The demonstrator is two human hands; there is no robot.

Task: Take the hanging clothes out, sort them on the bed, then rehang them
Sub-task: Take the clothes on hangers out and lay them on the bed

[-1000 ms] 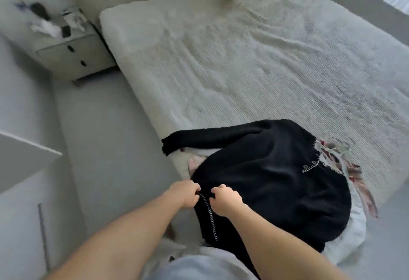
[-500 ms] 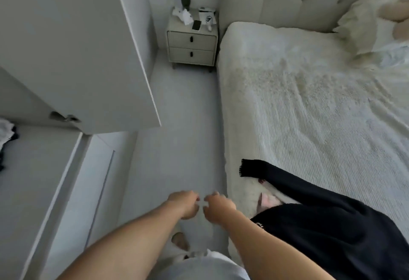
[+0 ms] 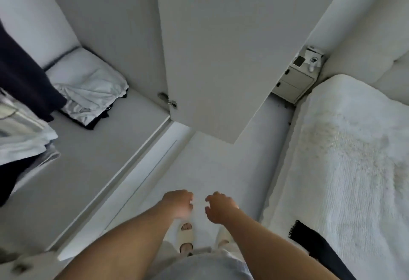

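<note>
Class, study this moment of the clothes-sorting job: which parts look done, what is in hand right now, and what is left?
Done: a black garment lies on the bed, so at least one piece is out. In hand: nothing; the left hand and right hand hang loosely curled over the floor, facing the open wardrobe door. Left: dark clothing hangs inside, beside folded piles; it looks not yet taken out, and rehanging remains.

Open wardrobe door (image 3: 212,58) juts over the floor strip (image 3: 221,169) between wardrobe and bed (image 3: 343,158).
</note>
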